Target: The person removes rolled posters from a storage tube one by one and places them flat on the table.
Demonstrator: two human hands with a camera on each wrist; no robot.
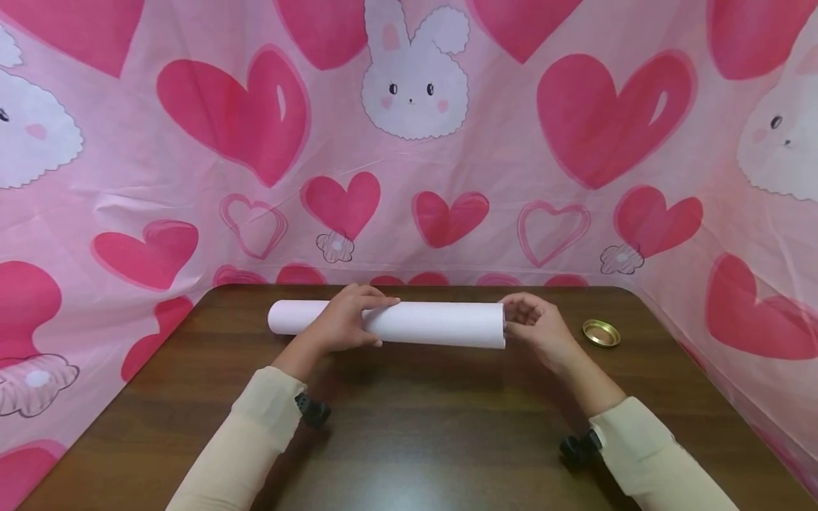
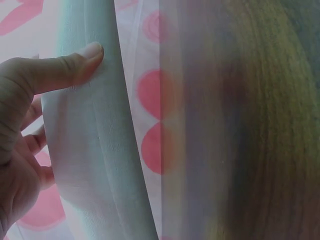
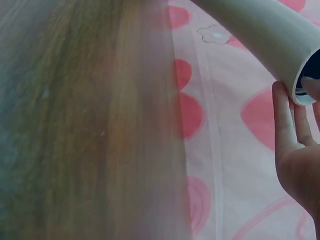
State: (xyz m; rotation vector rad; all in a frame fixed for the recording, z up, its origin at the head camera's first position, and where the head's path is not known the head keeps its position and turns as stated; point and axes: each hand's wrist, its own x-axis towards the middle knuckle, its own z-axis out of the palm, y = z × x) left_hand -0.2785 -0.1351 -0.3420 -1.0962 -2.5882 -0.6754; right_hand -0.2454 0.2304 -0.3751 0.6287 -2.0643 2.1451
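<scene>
A long white cardboard tube (image 1: 441, 323) is held level above the far half of the table, its right end uncapped. My left hand (image 1: 341, 319) grips it left of its middle; in the left wrist view the thumb (image 2: 82, 62) lies across the near side and the fingers are partly hidden behind it. At the right end is my right hand (image 1: 537, 326). In the right wrist view its fingers (image 3: 282, 115) touch the outside at the rim, while the thumb (image 3: 312, 89) reaches into the opening. Something dark with pale edges shows inside the tube.
A round, shallow gold metal cap (image 1: 601, 333) lies on the brown wooden table (image 1: 409, 440), right of my right hand. Behind the table and along its sides hangs a pink curtain (image 1: 486, 156) with hearts and rabbits. A small black camera (image 1: 578, 451) sits at each wrist.
</scene>
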